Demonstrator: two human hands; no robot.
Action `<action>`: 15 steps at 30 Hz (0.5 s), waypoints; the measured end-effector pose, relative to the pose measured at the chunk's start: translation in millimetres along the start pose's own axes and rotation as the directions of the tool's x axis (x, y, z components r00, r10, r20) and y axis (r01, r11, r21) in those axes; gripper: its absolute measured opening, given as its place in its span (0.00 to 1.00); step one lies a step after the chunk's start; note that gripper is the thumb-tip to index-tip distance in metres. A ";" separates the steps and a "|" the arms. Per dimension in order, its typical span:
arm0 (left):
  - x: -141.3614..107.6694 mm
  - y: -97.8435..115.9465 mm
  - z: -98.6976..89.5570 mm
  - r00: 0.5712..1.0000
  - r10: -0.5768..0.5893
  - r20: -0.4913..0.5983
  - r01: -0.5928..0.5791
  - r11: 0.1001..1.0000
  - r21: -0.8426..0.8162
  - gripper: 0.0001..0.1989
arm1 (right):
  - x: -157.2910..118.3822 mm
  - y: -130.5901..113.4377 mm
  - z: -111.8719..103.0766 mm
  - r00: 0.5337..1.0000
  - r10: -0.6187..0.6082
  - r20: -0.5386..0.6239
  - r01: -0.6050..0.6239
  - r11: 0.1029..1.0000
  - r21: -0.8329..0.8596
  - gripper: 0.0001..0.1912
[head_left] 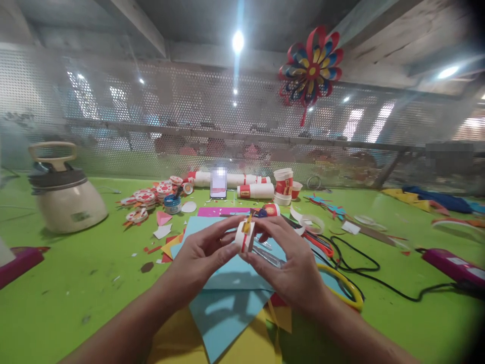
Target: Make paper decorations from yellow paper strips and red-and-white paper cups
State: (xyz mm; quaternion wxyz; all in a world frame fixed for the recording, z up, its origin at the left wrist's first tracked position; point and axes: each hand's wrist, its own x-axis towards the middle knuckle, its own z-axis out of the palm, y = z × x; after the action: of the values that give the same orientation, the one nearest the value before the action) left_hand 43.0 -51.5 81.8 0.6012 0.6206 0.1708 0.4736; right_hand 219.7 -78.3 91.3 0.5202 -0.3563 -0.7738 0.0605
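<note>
**Grey perforated metal wall, bright green table, one tiny ring in your fingers**

OK so going big to small. Behind the table you've got that wall, with a red, blue and yellow looped-petal flower ornament up high on the right. Far left there's a chunky cream jug with a grey collar and beige handle. Right in front of you, light-blue paper sheets lie over yellow paper sheets.

Your left hand and right hand are both raised over the blue ones. A magenta plastic device with a black cord sits out at the right edge, and a yellow loop handle is just beside your right wrist.

Toward the back: a standing stack of red-and-white paper cups, a phone propped upright (screen's blurred), a pile of red-and-white spotted pieces and, near those, a small blue jar.

Smallest: the short white ring with a red stripe and yellow bit. It's up off the paper, between your hands. You're pinching it from the left with thumb and fingers; your right thumb and fingertips are around its other side, though I can't tell how firmly they press.
</note>
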 end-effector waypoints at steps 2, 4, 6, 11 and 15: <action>0.0 -1.2 -1.4 1.000 -0.004 0.001 0.004 1.000 0.014 0.19 | -1.5 1.4 0.4 1.000 -0.008 0.001 0.008 1.000 -0.016 0.22; -0.1 -2.5 -2.7 1.000 -0.005 0.014 0.005 1.000 0.016 0.20 | -2.9 2.9 0.7 1.000 -0.029 -0.004 0.029 0.999 -0.033 0.22; -0.1 -3.1 -3.5 1.000 -0.008 0.023 0.008 1.000 0.010 0.20 | -4.1 4.1 1.0 0.999 -0.049 -0.004 0.049 0.997 -0.053 0.23; -0.2 -1.8 -3.6 0.999 -0.030 0.014 0.030 0.999 0.023 0.20 | -5.5 6.5 2.1 0.996 -0.094 0.002 0.094 0.991 -0.100 0.24; 0.2 -1.3 -4.7 0.999 -0.048 0.015 0.047 0.997 0.061 0.20 | -4.5 7.4 1.1 0.995 -0.099 0.027 0.102 0.986 -0.130 0.23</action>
State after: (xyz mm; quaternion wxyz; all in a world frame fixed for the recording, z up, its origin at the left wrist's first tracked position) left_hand 39.8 -48.3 80.0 0.5944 0.6383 0.1947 0.4487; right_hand 223.3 -75.3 84.0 0.4901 -0.3495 -0.7985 -0.0129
